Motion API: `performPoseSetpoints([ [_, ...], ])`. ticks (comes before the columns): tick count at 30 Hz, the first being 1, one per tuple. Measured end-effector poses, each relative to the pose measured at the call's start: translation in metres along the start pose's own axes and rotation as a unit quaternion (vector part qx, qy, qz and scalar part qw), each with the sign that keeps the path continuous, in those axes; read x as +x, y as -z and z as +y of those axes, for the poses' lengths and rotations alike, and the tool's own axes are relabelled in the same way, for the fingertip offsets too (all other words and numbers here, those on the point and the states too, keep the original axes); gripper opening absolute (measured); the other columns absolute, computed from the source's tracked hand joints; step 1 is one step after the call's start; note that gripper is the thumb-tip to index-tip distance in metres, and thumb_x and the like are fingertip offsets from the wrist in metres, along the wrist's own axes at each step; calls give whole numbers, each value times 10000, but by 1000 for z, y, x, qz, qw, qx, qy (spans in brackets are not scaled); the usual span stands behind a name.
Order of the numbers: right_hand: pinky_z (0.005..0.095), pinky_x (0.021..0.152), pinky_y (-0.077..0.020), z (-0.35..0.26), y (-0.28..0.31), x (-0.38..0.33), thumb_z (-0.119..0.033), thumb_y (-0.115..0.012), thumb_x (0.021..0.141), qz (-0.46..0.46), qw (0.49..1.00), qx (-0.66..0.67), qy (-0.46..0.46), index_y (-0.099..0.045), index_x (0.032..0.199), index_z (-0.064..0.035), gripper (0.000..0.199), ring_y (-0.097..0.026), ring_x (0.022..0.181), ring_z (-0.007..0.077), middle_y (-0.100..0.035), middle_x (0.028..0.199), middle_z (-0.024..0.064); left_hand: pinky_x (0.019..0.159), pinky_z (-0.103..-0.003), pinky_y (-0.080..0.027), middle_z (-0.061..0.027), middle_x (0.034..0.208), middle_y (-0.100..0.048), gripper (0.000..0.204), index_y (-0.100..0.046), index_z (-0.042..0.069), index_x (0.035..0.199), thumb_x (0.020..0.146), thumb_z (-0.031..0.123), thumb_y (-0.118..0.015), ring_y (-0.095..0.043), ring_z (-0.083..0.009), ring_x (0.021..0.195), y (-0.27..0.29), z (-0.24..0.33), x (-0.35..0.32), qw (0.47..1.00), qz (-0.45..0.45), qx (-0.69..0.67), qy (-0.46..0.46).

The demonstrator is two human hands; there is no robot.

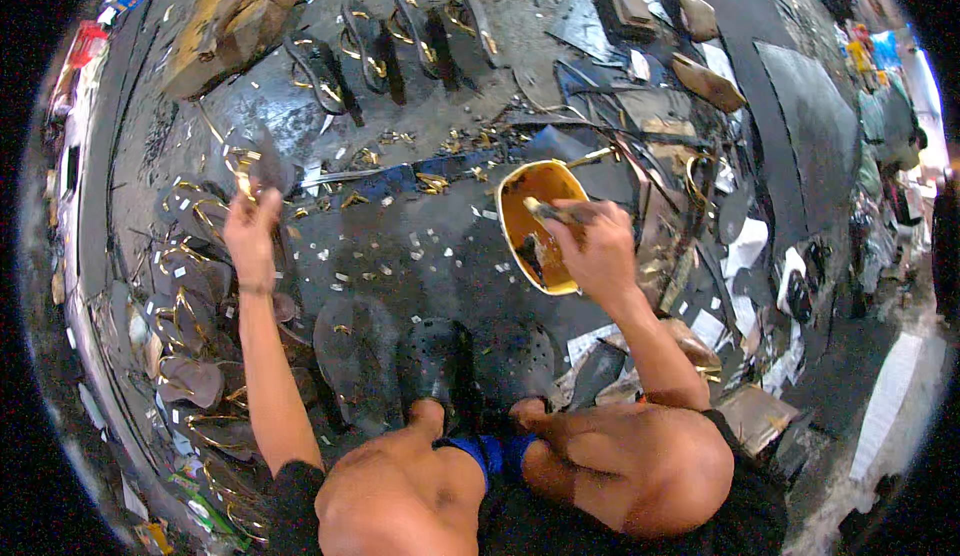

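Observation:
My left hand (252,238) is out to the left, its fingers closed on the near end of a dark sandal (262,160) with gold straps; motion blurs it a little. A brush (541,210) is gripped in my right hand (598,248), its pale end over the inside of a tub (502,218). The tub is tilted, with a pale rim and a yellow-brown, glue-like coating inside. Dark clumps lie at its bottom. My right fingers are near the tub's right rim; whether they touch it I cannot tell.
Several dark sandals (413,31) stand on edge in a row at the far side. More gold-strapped sandals (192,381) are heaped at left. A worn wooden block (235,26) sits far left. Offcuts and wooden shoe lasts (707,81) clutter the right. My feet are in dark clogs (436,356).

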State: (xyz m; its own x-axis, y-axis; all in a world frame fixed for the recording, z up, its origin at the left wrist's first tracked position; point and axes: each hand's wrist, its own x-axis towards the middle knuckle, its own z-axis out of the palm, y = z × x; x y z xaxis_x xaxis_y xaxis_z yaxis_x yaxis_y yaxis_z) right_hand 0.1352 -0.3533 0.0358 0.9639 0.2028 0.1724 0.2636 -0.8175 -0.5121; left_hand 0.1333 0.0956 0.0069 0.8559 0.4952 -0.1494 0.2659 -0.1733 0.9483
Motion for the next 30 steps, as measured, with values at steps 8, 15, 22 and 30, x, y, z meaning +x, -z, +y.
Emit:
performPoseSetpoints([
  [8, 478, 822, -443, -10, 41, -42, -326, -660, 858, -208, 959, -191, -19, -655, 958, -22, 321, -612, 895, 357, -675, 876, 173, 1189, -497, -243, -253, 1569, -307, 725, -507, -14, 1379, 798, 310, -793, -272, -396, 1470, -67, -55, -182, 919, -270, 276, -75],
  [15, 450, 805, -490, -3, 75, -49, -342, -658, 881, -321, 930, -101, -148, -685, 1041, 7, 385, -657, 870, 350, -706, 927, 174, 1196, -538, -169, -175, 1636, -199, 825, -370, 121, 1533, 861, 488, -679, -179, -400, 1502, -94, -83, -134, 830, -306, 381, -267],
  [22, 308, 817, -533, -56, 72, 6, -233, -666, 964, -138, 753, 578, -283, -662, 1181, -8, 312, -672, 916, 173, -710, 1041, 73, 1026, -408, -456, -121, 1356, -596, 583, -522, 55, 1408, 999, 468, -488, -576, -278, 1217, -109, -6, -118, 878, -218, -343, 254],
  [30, 429, 749, -550, -158, 12, 24, -130, -719, 857, -63, 912, 331, 235, -699, 1049, -92, 197, -695, 894, 340, -723, 1008, 114, 844, -387, -584, -127, 1214, -666, 527, -556, 34, 1342, 1034, 434, -405, -686, -271, 993, -81, 62, -126, 804, -272, -470, 243],
])
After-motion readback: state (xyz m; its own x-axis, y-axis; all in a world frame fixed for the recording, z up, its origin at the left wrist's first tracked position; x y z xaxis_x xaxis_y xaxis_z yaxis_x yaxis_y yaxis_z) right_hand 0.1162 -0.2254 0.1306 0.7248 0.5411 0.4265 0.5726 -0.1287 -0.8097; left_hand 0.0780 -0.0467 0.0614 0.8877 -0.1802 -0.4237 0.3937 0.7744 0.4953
